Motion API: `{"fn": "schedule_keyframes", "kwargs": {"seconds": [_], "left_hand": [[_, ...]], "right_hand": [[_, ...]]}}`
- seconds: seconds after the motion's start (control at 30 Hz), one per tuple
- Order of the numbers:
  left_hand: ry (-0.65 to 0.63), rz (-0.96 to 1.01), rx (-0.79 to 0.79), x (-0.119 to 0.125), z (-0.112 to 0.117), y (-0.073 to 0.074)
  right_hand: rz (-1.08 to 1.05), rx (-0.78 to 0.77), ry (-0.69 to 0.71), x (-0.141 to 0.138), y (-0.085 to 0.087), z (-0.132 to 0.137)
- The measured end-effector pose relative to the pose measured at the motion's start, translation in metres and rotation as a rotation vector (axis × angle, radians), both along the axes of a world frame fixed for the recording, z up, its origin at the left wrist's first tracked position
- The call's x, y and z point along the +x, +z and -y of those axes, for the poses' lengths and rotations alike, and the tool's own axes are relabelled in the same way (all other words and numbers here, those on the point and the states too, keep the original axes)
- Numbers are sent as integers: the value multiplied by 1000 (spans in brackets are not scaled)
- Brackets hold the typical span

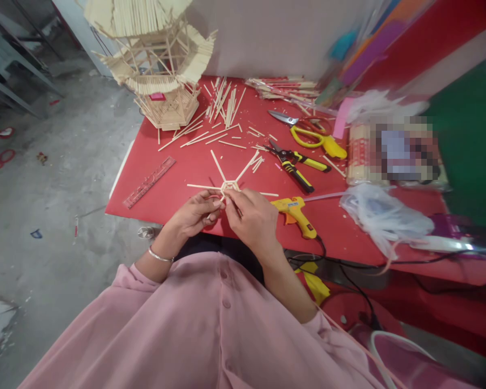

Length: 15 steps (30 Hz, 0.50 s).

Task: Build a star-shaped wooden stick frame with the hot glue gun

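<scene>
Legible writing: none can be read. The markings on the red ruler are too small, and the packet at the far right is blurred. The stick frame, a small hub with spokes fanning out, lies flat near the front edge of the red bench. The left hand and right hand meet at the hub's near side, fingertips pinched narrow on it. A yellow glue gun lies just beside the right hand, with cutters and yellow-handled scissors beyond. A stick-built model house stands at the far left corner, loose sticks beside it. Floor: bare grey concrete, littered with scraps.
</scene>
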<state>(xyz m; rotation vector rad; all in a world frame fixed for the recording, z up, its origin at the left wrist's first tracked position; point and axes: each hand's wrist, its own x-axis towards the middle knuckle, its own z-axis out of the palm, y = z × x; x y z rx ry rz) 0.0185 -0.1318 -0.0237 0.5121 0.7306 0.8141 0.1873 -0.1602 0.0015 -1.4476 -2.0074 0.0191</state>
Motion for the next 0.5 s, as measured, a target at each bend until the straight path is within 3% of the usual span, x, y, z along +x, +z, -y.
{"fn": "schedule_keyframes", "kwargs": {"seconds": [0.17,0.37,0.5], "left_hand": [[-7,73,-72,2,1,0],[185,74,-52,4,3,2],[214,75,-54,3,4,4]], "right_hand": [[-105,-14,27,0,-3,3],[-443,24,-132,-10,-5,17],[-390,196,-175,-11,-7,23]]}}
